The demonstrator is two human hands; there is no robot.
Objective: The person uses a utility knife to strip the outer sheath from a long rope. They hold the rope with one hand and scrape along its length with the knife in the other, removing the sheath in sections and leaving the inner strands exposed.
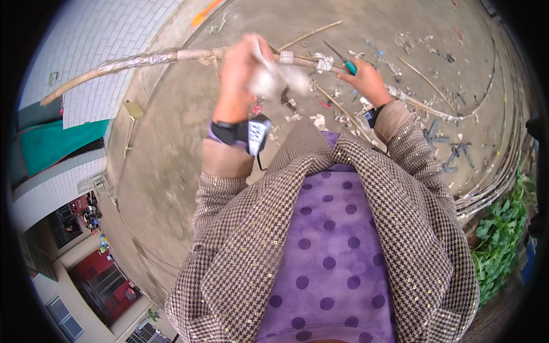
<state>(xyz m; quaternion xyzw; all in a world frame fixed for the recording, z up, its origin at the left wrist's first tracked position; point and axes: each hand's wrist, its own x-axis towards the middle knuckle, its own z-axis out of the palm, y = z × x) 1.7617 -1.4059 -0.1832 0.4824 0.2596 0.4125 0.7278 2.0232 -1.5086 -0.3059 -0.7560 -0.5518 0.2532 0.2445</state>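
A long bamboo pole [195,54] runs across the view in front of me. Clear plastic film wraps its left part, and pale strips are bound around it farther right, among them a knotted white strip [324,62]. My left hand [241,75], blurred, grips a loose white strip [265,81] at the pole; whether its fingers also touch the pole is unclear. In my right hand [368,81] is a thin pointed tool with a teal handle [351,67], its tip aimed up and left. The fingers of that hand also rest against the pole.
Scraps [318,121] of strip and paper litter the concrete ground [158,184]. Thin sticks [424,81] lie among them. Long bent poles [499,171] curve along the right, beside leafy green plants [499,227]. A small stand [132,112] is at left, near a white-tiled wall [116,25].
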